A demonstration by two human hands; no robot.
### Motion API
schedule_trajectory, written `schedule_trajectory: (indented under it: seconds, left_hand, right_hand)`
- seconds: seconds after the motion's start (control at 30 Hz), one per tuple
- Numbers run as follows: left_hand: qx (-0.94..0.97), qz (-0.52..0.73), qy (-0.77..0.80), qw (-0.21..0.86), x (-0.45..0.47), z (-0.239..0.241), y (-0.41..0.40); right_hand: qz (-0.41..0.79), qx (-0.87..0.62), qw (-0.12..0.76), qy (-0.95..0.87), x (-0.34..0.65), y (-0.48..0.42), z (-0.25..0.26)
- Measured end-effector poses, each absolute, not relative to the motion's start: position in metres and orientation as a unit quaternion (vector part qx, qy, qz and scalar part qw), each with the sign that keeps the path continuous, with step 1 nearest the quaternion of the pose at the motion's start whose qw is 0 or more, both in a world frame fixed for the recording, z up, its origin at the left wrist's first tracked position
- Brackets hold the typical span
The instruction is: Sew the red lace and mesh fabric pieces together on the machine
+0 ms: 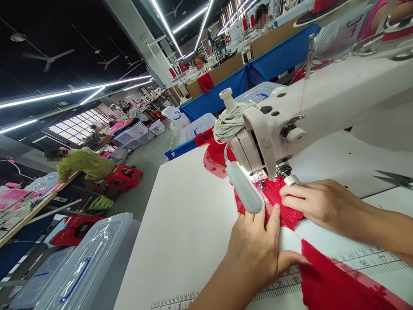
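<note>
Item: red lace fabric (273,194), lying flat on the white table (187,215) with one part under the needle area of the sewing machine (322,103); more of the red cloth runs off toward the lower right across the printed ruler scale (364,260) along the table edge, and another part shows behind the machine head. Left hand (258,254): open and flat, palm down, fingers stretched forward with the tips pressing the lace just beside the machine's lamp, thumb spread out over the bare table; it grips nothing. Right hand (319,204): palm down on the lace, fingers nearly straight and held close together, tips pointing at the presser foot; it pins the cloth to the table rather than clasping it. The two hands lie on either side of the same patch of lace, close together but not touching. White lamp (245,187): elongated, fixed to the machine head, lit, overhanging the cloth. Coil of white cord (230,122): wound around the top of the machine head. Scissors (395,178): on the table by the right edge, well apart from both hands. Clear lidded bins (87,258): left of the table, on the floor side. Beyond: a red crate (124,176), a green basket (101,202), a person in a green top (84,163) bent over another bench, blue partitions (280,56).
</note>
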State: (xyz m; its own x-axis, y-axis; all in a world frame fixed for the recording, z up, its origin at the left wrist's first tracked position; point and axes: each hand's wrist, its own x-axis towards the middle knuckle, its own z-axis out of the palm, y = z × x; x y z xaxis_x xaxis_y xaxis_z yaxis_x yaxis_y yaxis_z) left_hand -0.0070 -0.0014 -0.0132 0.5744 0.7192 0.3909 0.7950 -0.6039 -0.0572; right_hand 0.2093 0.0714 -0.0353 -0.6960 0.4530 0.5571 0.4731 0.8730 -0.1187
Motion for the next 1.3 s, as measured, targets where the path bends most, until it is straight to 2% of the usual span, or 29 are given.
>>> schedule_trajectory:
  seconds: [0.53, 1.0, 1.3]
  left_hand:
    - [-0.868, -0.166, -0.441, 0.157, -0.008, -0.015, -0.002]
    - [-0.854, -0.130, -0.471, 0.177, -0.007, -0.023, 0.001]
    - [-0.851, -0.180, -0.466, 0.163, -0.006, -0.008, 0.014]
  right_hand:
    - [-0.050, -0.281, 0.326, -0.901, 0.202, 0.074, -0.035]
    - [-0.054, -0.321, 0.290, -0.900, 0.202, 0.078, -0.034]
    - [-0.053, -0.350, 0.289, -0.890, 0.207, 0.073, -0.039]
